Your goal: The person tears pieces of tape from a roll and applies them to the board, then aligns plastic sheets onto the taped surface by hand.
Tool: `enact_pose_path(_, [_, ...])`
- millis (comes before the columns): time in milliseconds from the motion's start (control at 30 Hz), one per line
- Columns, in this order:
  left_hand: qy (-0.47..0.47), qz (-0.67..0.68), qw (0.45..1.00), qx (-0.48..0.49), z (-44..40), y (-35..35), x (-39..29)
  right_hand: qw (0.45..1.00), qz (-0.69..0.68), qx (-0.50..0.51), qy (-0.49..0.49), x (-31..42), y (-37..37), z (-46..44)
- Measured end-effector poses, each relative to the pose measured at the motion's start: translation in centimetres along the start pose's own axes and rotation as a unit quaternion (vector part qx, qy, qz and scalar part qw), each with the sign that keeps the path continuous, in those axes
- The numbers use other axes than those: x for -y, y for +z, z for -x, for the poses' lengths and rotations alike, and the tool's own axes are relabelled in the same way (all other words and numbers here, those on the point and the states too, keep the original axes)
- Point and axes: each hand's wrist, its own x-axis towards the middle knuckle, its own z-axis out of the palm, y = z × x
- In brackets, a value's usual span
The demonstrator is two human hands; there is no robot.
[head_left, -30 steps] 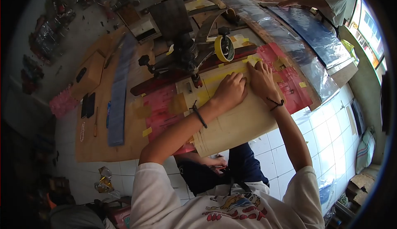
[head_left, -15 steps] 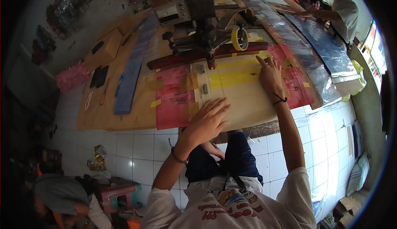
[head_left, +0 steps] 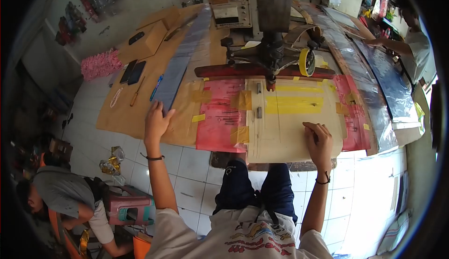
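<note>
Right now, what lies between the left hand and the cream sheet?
In the head view, going from the left hand to the cream sheet: brown surface, then a red sheet with yellow tape at its edge.

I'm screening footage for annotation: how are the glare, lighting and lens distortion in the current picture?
Head view: strong glare washes out floor tiles at right, reflections streak the blue sheet, the lower left is dim; same head view: wide-angle bowing, blackened corners, yet left hand and right hand readable.
</note>
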Motion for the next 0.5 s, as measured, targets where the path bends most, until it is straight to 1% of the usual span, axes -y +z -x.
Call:
enact_pose_path(67, [-0.018,-0.006,0.994,0.105,-0.9,-0.4,0.1,1.000,0.003,0.001,-0.008,0.1,-0.4,0.0])
enact_pose_path(100, [0.012,-0.033,0.996,0.080,-1.1,-0.5,-0.8,1.000,0.005,0.005,-0.009,0.2,-0.6,0.3])
enact_pose_path(200, [-0.025,-0.054,0.989,0.135,-2.2,-1.4,-2.0,1.000,-0.015,-0.002,0.007,-0.2,-0.3,0.4])
enact_pose_path(300, [-0.008,0.015,0.998,0.065,-2.8,-2.3,-1.4,1.000,0.011,-0.010,-0.014,0.2,-0.1,0.3])
enact_pose_path(400, [-0.022,0.051,0.998,0.038,-3.1,-1.9,-0.4,1.000,0.010,-0.004,-0.006,0.1,-0.2,0.4])
enact_pose_path(433, [-0.057,0.069,0.994,0.055,-3.4,-2.2,-0.3,1.000,0.012,-0.005,-0.007,0.1,-0.2,0.4])
enact_pose_path(500, [-0.072,0.112,0.988,0.083,-4.3,-1.6,1.7,1.000,0.011,-0.007,-0.012,0.1,-0.1,0.4])
